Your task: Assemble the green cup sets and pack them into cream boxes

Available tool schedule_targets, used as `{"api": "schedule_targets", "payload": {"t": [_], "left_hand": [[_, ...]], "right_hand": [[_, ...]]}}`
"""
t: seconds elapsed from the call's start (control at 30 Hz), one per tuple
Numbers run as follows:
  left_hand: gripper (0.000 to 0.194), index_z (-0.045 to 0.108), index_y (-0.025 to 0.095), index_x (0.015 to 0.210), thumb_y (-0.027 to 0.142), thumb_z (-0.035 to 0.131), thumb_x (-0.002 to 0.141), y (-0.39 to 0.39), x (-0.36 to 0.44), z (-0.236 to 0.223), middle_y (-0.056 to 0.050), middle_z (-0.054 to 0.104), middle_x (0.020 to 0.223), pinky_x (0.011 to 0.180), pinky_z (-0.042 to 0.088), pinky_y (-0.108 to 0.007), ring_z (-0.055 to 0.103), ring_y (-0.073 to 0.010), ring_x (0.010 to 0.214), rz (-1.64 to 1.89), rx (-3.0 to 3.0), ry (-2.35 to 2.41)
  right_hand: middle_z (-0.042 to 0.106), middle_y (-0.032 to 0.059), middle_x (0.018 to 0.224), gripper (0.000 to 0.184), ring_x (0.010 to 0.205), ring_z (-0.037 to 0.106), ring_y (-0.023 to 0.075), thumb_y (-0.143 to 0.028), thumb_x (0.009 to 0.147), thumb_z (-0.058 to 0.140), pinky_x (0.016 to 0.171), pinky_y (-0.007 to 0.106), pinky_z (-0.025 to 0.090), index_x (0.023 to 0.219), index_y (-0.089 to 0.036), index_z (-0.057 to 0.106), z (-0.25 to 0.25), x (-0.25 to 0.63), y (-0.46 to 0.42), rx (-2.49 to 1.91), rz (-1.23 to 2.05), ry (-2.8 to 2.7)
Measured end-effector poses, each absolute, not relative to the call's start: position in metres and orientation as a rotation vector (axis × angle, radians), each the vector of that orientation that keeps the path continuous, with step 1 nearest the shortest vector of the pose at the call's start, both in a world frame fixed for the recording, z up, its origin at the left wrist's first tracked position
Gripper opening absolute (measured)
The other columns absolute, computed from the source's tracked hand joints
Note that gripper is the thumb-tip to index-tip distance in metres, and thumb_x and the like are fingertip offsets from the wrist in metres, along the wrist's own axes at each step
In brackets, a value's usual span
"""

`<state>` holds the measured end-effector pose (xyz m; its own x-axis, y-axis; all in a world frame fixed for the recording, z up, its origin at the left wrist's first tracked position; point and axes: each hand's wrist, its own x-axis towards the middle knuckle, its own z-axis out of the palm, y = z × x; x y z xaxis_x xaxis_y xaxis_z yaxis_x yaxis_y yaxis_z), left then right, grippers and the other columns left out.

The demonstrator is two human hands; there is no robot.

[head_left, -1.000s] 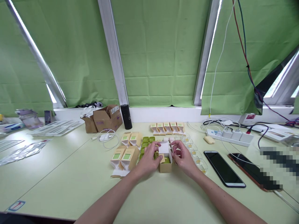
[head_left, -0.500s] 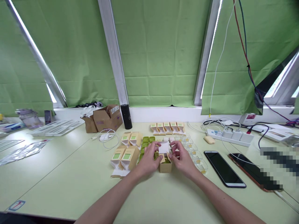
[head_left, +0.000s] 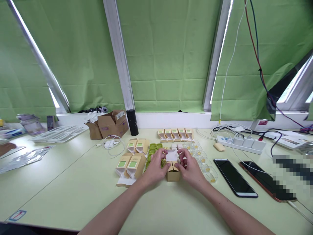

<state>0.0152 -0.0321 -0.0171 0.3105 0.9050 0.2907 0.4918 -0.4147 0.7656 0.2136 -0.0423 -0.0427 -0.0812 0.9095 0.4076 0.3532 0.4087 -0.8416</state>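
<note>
A small tan cardboard box (head_left: 173,176) stands on the table between my hands, its white-lined lid raised at the back. My left hand (head_left: 157,166) curls at the box's left side, thumb on the left side flap. On the opposite side, my right hand (head_left: 190,165) has its thumb on the right flap, fingers bent by the lid. Both side flaps are folded in over the opening, so the inside is hidden. Green square containers (head_left: 152,151) stand in rows behind my left hand. Clear plastic cups (head_left: 206,162) lie in a group beyond my right hand.
Tan boxes with green labels (head_left: 136,162) stand left of my hands, and a row of similar boxes (head_left: 174,134) is at the back. Two phones (head_left: 235,178) and a power strip (head_left: 239,143) lie to the right. Another person's hand (head_left: 7,148) shows at the far left.
The two side flaps have come down and inward, covering the green contents seen earlier in the box. My hands stay nearly in place. Another person's hand has appeared at the far left.
</note>
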Motion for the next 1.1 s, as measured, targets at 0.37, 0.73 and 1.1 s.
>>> {"api": "schedule_targets", "payload": {"t": [0.37,0.73,1.1], "left_hand": [[0.046,0.039,0.026,0.127,0.028,0.066,0.09,-0.0333,0.0174,-0.0175,-0.013,0.062,0.129,0.107,0.043,-0.05,0.057,-0.0322,0.128,0.98,1.928,1.207],[0.031,0.05,0.027,0.12,0.028,0.064,0.093,-0.0303,0.0147,-0.0218,-0.01,0.064,0.123,0.102,0.046,-0.047,0.058,-0.0308,0.12,0.986,2.049,1.2],[0.013,0.055,0.024,0.1,0.027,0.064,0.091,-0.0323,0.0157,-0.0166,-0.007,0.061,0.11,0.092,0.046,-0.042,0.054,-0.0271,0.105,0.981,2.11,1.244]], "right_hand": [[0.046,-0.0059,0.082,0.036,0.062,0.052,0.0149,-0.025,0.086,0.062,0.061,0.029,0.044,0.118,-0.028,0.049,-0.0451,0.2133,-0.0408,-1.137,0.68,-1.635],[0.046,-0.0064,0.081,0.039,0.062,0.051,0.0154,-0.025,0.086,0.062,0.061,0.029,0.043,0.121,-0.028,0.046,-0.0422,0.2134,-0.0432,-1.162,0.684,-1.628],[0.044,-0.007,0.075,0.03,0.061,0.05,0.016,-0.025,0.087,0.061,0.059,0.028,0.041,0.115,-0.027,0.05,-0.0421,0.2136,-0.0432,-1.15,0.637,-1.663]]}}
